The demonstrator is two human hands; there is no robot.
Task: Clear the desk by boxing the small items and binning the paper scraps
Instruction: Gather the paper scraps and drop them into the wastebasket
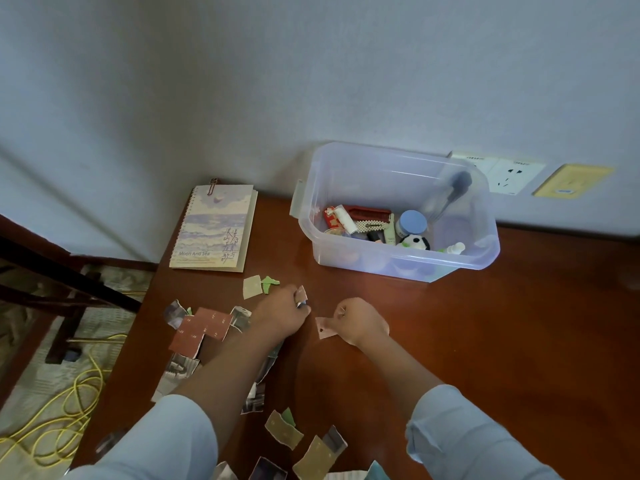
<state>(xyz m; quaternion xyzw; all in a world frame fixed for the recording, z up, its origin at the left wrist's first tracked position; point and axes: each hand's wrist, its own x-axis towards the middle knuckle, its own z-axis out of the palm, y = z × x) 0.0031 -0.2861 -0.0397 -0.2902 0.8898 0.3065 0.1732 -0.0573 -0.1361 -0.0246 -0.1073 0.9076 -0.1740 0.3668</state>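
Left hand [280, 313] curled, pinching small scrap [302, 293]; right hand [360, 322] curled, gripping pink scrap [325, 328]; risk: left sleeve [166, 441], lying near loose scraps [284, 433], may sweep them off desk [485, 323].

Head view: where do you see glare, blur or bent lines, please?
In the head view, soft glare lies on the glossy red-brown wooden desk beside the clear plastic box; the dark handle inside it looks smeared; the white wall sockets look skewed by wide-angle distortion; the pink paper scrap is sharp.
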